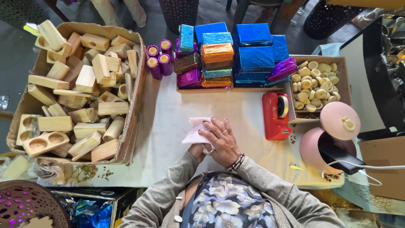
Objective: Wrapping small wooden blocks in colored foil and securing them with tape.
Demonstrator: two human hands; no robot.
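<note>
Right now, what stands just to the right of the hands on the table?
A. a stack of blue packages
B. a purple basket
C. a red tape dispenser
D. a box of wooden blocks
C: the red tape dispenser stands on the table just right of the right hand, which lies over the left hand on a pink cloth.

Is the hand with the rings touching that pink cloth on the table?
Touching. The head view shows the right hand lying flat on the pink cloth, its fingertips pressing on the fabric.
</note>
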